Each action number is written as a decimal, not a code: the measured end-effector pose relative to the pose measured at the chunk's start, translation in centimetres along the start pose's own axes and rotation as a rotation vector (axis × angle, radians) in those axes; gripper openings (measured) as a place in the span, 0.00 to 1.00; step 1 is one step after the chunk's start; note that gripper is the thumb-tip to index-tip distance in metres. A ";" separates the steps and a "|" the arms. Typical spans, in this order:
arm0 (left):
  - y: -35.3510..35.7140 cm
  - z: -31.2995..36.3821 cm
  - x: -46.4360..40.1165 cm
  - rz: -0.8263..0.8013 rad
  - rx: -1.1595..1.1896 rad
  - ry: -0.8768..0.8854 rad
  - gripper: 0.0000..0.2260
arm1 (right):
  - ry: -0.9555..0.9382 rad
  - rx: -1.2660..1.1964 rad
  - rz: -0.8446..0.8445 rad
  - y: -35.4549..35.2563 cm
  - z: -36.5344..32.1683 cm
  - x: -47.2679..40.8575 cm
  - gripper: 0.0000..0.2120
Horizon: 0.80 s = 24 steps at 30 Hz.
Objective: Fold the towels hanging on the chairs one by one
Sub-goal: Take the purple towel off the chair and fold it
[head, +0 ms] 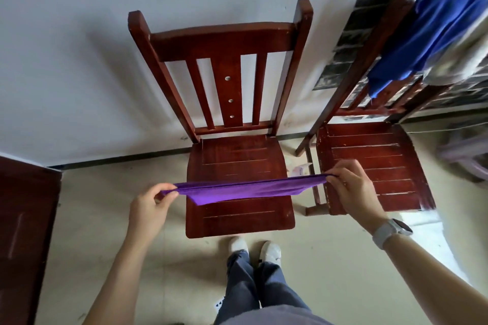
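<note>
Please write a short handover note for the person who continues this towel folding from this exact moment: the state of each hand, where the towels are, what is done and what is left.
Left hand: pinches the left end of the purple towel.
Right hand: pinches the right end.
The purple towel is stretched between the hands above the seat of the middle chair, with its layers already doubled.
Done: purple towel is off the chair back and partly folded.
Left: finish folding it and put it down, then fold the blue towel hanging on the back of the right chair.

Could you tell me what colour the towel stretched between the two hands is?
The towel is plain purple, clearest in the head view.
</note>
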<state>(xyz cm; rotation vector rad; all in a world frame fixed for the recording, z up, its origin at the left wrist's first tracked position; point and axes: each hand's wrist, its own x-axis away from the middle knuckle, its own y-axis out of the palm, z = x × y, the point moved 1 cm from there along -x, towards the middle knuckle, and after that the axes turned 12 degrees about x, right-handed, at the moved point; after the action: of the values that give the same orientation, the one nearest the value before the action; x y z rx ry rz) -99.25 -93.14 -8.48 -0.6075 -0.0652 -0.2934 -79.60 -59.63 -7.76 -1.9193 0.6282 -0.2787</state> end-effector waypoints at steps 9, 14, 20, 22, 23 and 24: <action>-0.2 -0.5 3.0 -0.029 -0.059 0.016 0.03 | 0.010 -0.107 -0.106 -0.7 0.8 3.1 0.01; 0.0 -3.0 5.8 -0.195 0.027 -0.107 0.05 | 0.110 -0.110 -0.377 0.1 1.5 6.4 0.02; 0.8 -4.3 9.1 -0.188 -0.075 -0.100 0.03 | 0.085 0.027 -0.390 1.6 1.5 8.9 0.03; 1.4 -4.6 8.8 -0.153 -0.076 -0.108 0.04 | 0.092 0.047 -0.345 2.0 1.5 8.7 0.06; 1.7 -4.7 8.5 -0.135 -0.073 -0.112 0.04 | 0.090 0.056 -0.329 2.3 1.5 8.5 0.07; 2.0 -4.8 8.0 -0.118 -0.071 -0.114 0.04 | 0.096 0.059 -0.316 2.7 1.5 8.1 0.06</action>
<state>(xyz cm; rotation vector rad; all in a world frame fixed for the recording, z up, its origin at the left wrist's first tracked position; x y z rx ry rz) -91.18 -96.36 -12.33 -0.6920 -0.2018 -0.3765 -72.92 -63.71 -11.55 -1.9534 0.3716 -0.5857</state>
